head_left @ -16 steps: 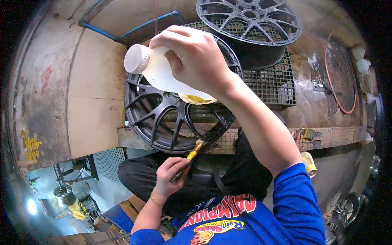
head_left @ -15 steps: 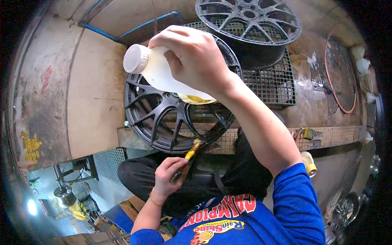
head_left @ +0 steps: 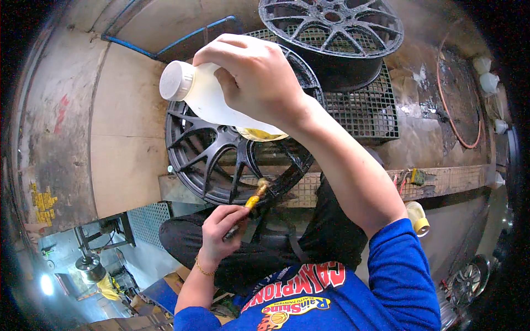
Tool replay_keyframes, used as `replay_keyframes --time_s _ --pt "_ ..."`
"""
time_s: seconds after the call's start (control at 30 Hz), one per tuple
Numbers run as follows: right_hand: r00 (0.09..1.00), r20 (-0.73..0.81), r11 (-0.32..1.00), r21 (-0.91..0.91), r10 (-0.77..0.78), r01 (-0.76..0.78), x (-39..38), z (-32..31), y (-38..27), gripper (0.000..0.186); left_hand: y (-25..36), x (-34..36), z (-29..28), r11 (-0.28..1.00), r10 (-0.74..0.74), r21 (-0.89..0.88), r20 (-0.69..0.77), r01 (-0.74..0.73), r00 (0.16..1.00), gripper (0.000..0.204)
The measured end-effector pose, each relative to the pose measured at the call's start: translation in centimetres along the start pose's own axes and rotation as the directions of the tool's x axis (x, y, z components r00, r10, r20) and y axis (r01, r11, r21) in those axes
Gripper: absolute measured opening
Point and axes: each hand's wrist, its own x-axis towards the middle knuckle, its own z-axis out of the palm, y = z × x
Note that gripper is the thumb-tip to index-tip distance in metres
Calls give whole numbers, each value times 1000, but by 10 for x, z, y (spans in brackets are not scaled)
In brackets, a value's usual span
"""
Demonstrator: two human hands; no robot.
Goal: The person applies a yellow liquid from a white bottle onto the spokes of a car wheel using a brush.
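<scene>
My right hand (head_left: 254, 77) grips a translucent white plastic bottle (head_left: 212, 102) from above, tilted over a dark wheel rim (head_left: 207, 165). The bottle's white cap points left, and yellow shows at its other end. My left hand (head_left: 223, 229) is closed around a brush (head_left: 253, 202) with a yellow handle. The bristles touch or nearly touch the rim's near edge, close to a spoke end. Parts of the near-right rim look wet and glossy. Bottle and right hand hide some of the wheel's far side.
A second dark wheel (head_left: 331, 38) lies farther back on a black plastic grid (head_left: 359, 118). An orange hose (head_left: 450, 118) curves at the right. Behind my right elbow is a bottle with a yellow cap (head_left: 421, 226). A wooden panel (head_left: 124, 138) stands left of the wheel.
The brush has moved slightly away from me along the near rim, and my left hand has risen a little with it. The bottle stays over the wheel. The whole view has shifted slightly.
</scene>
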Motion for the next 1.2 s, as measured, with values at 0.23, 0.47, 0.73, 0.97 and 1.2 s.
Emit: replay_keyframes --time_s 0.23,0.47,0.73,0.97,1.2 --pt "1000 -13 1000 19 18 -18 2 -2 1 28 -3 32 3 995 27 90 75 -34 997 26" --pt "999 -28 999 39 31 -30 3 -5 3 28 -7 55 4 1000 15 -11 218 -13 976 21" --pt "998 -22 998 11 61 -61 5 -8 4 26 -58 97 -11 992 16 123 17 -18 1000 19" --pt "997 -35 997 -22 69 -69 6 -10 6 26 -72 94 3 991 -31 135 67 21 997 22" --pt "993 72 995 26 96 -98 7 -16 2 25 -80 85 52 995 35 96 -119 -24 992 23"
